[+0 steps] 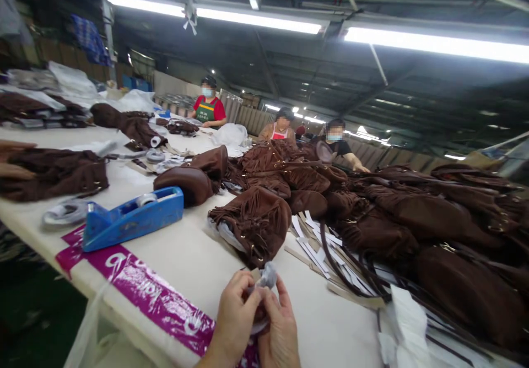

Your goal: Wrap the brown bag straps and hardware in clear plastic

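Note:
My left hand point(233, 321) and my right hand point(281, 329) meet at the near edge of the white table point(194, 258). Both pinch a small crumpled piece of grey-white plastic or tape point(268, 276) between thumbs and fingers. Just beyond them lies a brown fringed suede bag point(252, 222). A blue tape dispenser point(132, 219) sits to the left on the table.
A large pile of brown fringed bags point(413, 219) covers the right side, with white card strips point(318, 247) beneath. A magenta printed plastic sheet point(149, 296) lies along the near edge. Three other people work at the far end.

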Action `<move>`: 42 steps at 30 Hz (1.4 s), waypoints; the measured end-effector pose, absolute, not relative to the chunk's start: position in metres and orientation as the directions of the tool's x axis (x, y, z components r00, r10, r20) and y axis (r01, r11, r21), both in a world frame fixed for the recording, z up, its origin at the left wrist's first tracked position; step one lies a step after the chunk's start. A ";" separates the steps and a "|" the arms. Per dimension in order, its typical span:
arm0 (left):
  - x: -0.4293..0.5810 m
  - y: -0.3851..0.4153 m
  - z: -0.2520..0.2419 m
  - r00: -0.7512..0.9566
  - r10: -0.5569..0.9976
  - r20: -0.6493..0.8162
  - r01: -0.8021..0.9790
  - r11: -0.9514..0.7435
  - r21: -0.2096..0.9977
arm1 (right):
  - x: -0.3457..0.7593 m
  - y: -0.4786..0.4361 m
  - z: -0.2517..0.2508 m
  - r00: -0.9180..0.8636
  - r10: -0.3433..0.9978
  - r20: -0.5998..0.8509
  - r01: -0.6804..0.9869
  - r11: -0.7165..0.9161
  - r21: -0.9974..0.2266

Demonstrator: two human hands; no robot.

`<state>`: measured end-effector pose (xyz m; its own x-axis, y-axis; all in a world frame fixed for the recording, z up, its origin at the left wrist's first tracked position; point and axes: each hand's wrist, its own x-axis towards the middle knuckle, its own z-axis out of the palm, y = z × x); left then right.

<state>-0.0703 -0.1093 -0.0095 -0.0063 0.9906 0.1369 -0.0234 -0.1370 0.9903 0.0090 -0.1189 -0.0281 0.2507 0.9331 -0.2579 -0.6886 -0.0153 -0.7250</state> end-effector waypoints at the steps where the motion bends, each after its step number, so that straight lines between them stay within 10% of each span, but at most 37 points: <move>1: -0.072 -0.109 -0.011 0.007 0.994 0.113 -0.047 -0.112 0.993 | 0.008 -0.119 -0.027 0.244 0.934 -0.261 -0.676 -0.030 -0.737; 17: -0.122 -0.080 0.002 0.178 0.983 0.036 0.015 -0.039 0.999 | 0.033 -0.127 -0.010 -0.223 0.881 -0.418 -0.257 -0.467 -0.846; 35: -0.123 -0.078 -0.005 0.262 0.963 0.059 0.070 -0.080 0.994 | 0.000 -0.094 -0.010 -0.013 0.920 -0.392 -0.536 -0.338 -0.774; 42: -0.124 -0.067 -0.018 0.209 0.978 -0.013 0.044 0.004 0.999 | 0.000 -0.106 -0.014 -0.133 0.938 -0.321 -0.240 -0.345 -0.907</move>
<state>-0.1240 -0.0666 -0.0179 0.2089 0.9779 -0.0130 0.0439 0.0039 0.9990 0.0002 -0.1062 -0.0142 -0.1334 0.9376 -0.3212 -0.2404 -0.3450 -0.9073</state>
